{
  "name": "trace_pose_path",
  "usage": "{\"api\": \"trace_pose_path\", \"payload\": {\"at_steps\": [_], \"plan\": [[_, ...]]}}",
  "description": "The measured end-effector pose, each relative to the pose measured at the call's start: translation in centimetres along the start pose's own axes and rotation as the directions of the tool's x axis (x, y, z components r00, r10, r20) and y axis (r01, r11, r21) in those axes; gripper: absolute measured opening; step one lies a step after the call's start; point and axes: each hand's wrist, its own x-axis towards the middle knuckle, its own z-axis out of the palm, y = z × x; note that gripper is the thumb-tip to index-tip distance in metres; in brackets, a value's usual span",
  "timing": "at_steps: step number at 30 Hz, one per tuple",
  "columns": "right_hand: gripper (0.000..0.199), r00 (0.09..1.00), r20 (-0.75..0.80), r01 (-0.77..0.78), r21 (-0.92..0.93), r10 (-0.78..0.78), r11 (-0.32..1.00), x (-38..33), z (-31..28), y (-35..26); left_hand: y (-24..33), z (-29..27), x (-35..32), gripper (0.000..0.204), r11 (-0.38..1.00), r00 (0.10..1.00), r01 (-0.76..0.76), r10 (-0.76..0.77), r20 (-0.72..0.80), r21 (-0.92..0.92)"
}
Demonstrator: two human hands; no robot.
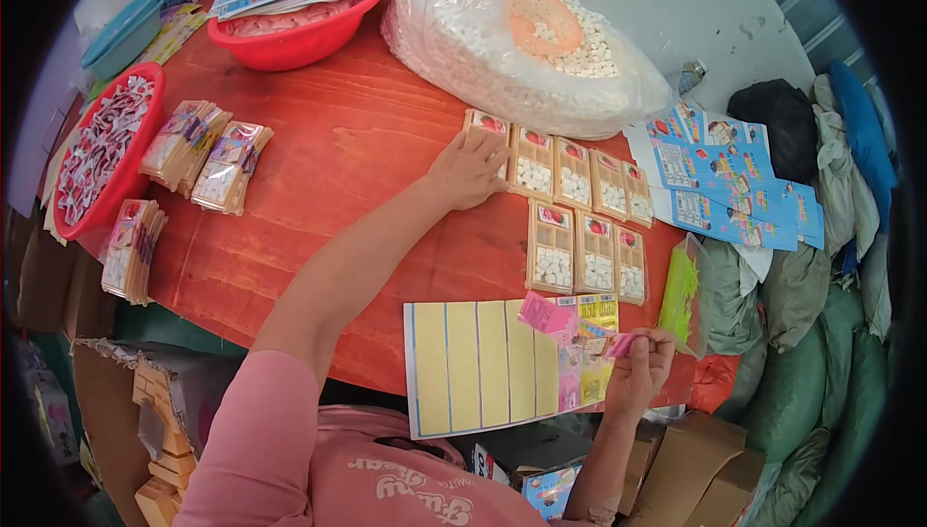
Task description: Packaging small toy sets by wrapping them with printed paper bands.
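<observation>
Trays (552,242) sit in two rows; left hand (468,171) lies over the top-left one, its grip hidden; right hand (641,365) pinches a pink slip (619,344) by the sheet (463,363). Best, I'd judge: steady that tray lightly, keep the slip uncreased.

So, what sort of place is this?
Probably a small hand-packing workshop, judging by the big clear bag of small white pieces, the red basin of little wrapped packets, and the rows of small compartment trays on the table.
</observation>
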Motion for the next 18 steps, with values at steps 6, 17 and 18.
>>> {"api": "trace_pose_path", "payload": {"at_steps": [6, 17, 18], "plan": [[0.039, 0.972, 0.211, -0.14, 0.176, 0.102, 0.974, 0.6, 2.5, -0.5, 1.8, -6.7, -7.2, 0.052, 0.998, 0.992, 0.034, -0.039, 0.119, 0.047], [0.034, 0.633, 0.71, -0.608, 0.209, 0.308, 0.766, -1.1, 16.6, 2.6, 8.7, -21.4, -22.4, 0.069, 0.887, 0.875, 0.461, -0.451, 0.178, -0.019], [0.034, 0.65, 0.68, -0.59, 0.169, 0.34, 0.789, -1.4, 17.6, 3.3, 8.4, -21.3, -22.9, 0.076, 0.9, 0.892, 0.435, -0.429, 0.14, -0.017]]}}
